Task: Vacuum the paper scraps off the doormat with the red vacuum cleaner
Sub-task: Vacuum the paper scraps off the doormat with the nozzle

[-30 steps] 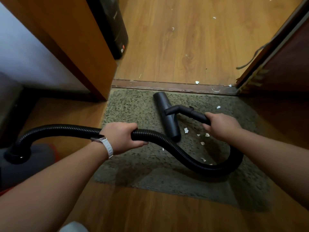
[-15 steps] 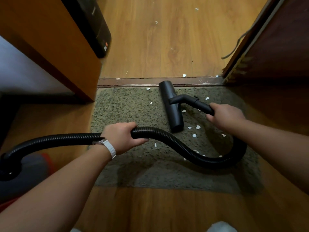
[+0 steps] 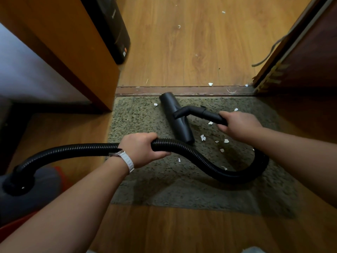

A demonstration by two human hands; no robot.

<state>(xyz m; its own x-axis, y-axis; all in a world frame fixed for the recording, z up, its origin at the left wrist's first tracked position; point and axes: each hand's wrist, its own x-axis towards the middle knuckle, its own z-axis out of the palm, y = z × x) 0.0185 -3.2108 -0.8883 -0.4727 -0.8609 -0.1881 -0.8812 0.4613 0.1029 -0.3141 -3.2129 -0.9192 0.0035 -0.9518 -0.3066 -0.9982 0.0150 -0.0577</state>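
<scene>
The paper scraps (image 3: pixel 202 137) lay loose on the doormat (image 3: pixel 138 121), most at its middle and right, one near its far edge. They looked featherlight, so suction rather than pressure was what you needed. The ribbed hose (image 3: pixel 197 156) looked springy and bendable. Your left hand (image 3: pixel 142 148) was wrapped round it above the doormat's left part. Your right hand (image 3: pixel 238 125) gripped the stiff tube (image 3: pixel 209 115) behind the floor head (image 3: pixel 177 119), the sound place to steer from. The vacuum cleaner (image 3: pixel 42 187) sat off the doormat's left edge. The orange mark on the black box (image 3: pixel 116 33) beyond the doormat's far-left corner was unreadable.
</scene>
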